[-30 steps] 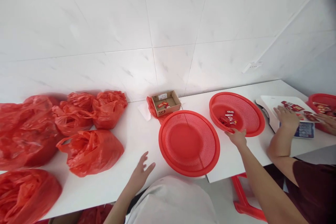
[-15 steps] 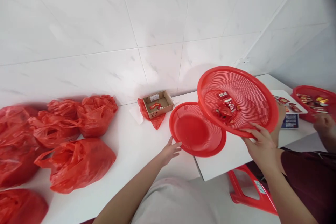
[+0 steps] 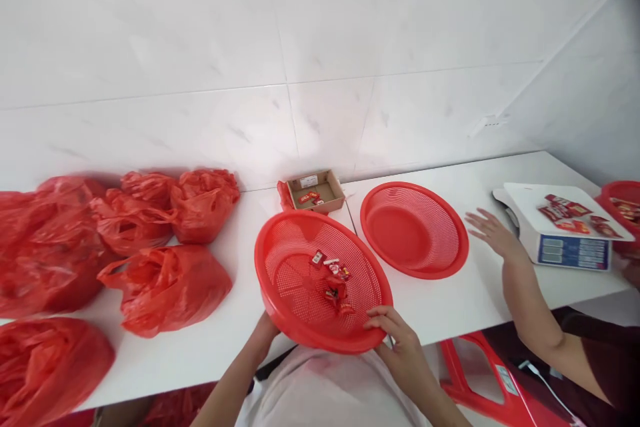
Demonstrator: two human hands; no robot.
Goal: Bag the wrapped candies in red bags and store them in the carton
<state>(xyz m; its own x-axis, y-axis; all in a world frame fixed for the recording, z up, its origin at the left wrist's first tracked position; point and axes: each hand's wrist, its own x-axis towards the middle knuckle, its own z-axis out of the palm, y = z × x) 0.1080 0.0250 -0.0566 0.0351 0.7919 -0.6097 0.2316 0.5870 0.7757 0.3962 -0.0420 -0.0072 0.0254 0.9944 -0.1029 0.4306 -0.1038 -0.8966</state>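
A red plastic basket point(image 3: 295, 260) with perforated sides is tilted in front of me, its near rim close to my body. Several small wrapped snack packets point(image 3: 334, 270) lie inside it. My right hand point(image 3: 400, 343) grips the rim at the near right, fingers over the edge and thumb below. At the left side, my left hand point(image 3: 269, 332) holds the basket from beneath, its fingers hidden behind the wall. A second red basket point(image 3: 405, 233), with nothing in it, rests on the table to the right.
Red plastic bags point(image 3: 175, 287) crowd the left of the white table point(image 3: 240, 320). A small cardboard box point(image 3: 320, 193) with red packets stands by the wall. At right, a co-worker's hand point(image 3: 493, 233) is near a scale point(image 3: 575, 247) bearing packets. A red stool point(image 3: 475, 373) stands below.
My right hand has brought the basket with packets from the right to in front of me, and my left hand now holds it too. The other basket has shifted right.
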